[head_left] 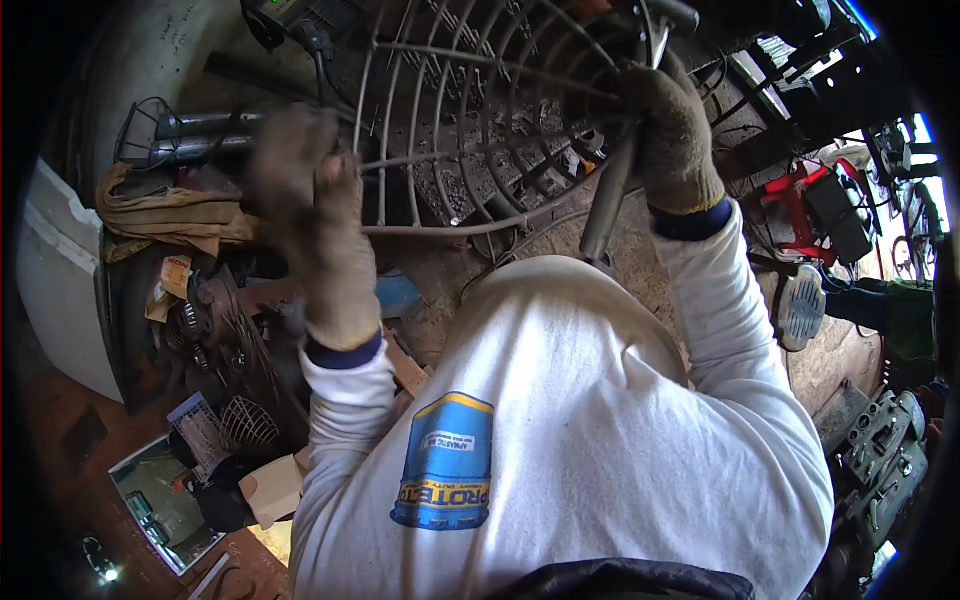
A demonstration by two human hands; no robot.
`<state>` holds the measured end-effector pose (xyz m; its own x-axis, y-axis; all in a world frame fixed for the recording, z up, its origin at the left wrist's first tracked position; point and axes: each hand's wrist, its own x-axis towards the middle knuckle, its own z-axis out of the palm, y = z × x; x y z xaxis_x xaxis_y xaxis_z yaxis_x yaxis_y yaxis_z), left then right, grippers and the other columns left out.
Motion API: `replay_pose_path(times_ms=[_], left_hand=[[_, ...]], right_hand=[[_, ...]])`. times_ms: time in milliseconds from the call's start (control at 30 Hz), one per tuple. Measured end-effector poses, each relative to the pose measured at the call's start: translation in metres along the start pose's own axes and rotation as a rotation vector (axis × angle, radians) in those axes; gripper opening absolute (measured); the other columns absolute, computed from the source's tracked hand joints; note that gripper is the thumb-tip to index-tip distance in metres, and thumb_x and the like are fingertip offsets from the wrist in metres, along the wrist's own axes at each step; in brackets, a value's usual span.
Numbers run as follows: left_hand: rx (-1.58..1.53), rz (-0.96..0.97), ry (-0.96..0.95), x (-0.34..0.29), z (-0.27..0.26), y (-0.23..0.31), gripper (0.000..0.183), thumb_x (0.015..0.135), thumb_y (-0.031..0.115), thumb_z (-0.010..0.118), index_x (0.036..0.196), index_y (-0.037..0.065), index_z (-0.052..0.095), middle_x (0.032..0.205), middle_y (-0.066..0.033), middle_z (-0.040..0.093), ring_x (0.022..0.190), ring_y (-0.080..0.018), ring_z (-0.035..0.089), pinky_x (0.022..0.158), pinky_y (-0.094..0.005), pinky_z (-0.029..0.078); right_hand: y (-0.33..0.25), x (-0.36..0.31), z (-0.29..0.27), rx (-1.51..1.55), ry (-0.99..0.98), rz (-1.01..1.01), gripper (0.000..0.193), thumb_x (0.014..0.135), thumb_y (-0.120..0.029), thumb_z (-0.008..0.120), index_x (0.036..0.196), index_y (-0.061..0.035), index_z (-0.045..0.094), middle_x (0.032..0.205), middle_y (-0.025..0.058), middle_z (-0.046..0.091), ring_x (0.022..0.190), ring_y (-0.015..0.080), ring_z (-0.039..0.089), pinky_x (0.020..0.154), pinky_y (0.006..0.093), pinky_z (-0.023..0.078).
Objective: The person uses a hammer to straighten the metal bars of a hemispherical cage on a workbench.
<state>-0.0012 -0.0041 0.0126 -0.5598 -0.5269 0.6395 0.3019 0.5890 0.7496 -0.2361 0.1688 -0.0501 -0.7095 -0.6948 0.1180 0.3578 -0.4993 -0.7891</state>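
Observation:
A fan-shaped metal grille (462, 150) of curved rods crossed by straight bars spans the upper middle. Its bars draw together at the right, close to a thick metal pipe (607, 205). My right hand (678, 130), in a dirty knitted glove, closes round the grille's narrow end beside the pipe; its fingertips are partly hidden. At the grille's left edge is my left hand (325, 195), gloved the same way. Motion smears its fingers, so whether it grips a rod cannot be told.
Left of the grille lie shiny metal cylinders (205, 137) and a brown cloth (175, 212). A white panel (68, 280) stands at far left above cluttered parts. At right are a red-and-black machine (810, 210), a shoe-clad foot (800, 308) and greasy metal machinery (880, 450).

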Motion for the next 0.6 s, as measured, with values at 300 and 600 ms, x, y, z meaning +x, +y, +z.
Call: replay_pose_path(times_ms=[300, 600], left_hand=[[-0.144, -0.595, -0.444, -0.007, -0.047, -0.041, 0.03, 0.1, 0.02, 0.048, 0.118, 0.002, 0.065, 0.115, -0.0098, 0.068, 0.107, -0.0184, 0.064, 0.089, -0.0261, 0.048], [-0.14, -0.841, 0.149, -0.024, -0.034, -0.009, 0.029, 0.09, 0.01, 0.062, 0.118, 0.002, 0.065, 0.104, -0.0072, 0.07, 0.092, -0.0152, 0.065, 0.082, -0.0287, 0.051]], right_hand=[[-0.006, 0.024, 0.023, 0.037, -0.162, -0.083, 0.057, 0.073, -0.01, 0.07, 0.126, -0.0005, 0.051, 0.104, 0.0129, 0.065, 0.088, 0.0245, 0.065, 0.071, 0.0356, 0.055], [0.018, -0.008, 0.007, -0.422, 0.046, -0.252, 0.033, 0.099, -0.026, 0.055, 0.12, -0.0001, 0.05, 0.083, 0.0043, 0.06, 0.065, 0.0122, 0.06, 0.056, 0.0273, 0.054]])
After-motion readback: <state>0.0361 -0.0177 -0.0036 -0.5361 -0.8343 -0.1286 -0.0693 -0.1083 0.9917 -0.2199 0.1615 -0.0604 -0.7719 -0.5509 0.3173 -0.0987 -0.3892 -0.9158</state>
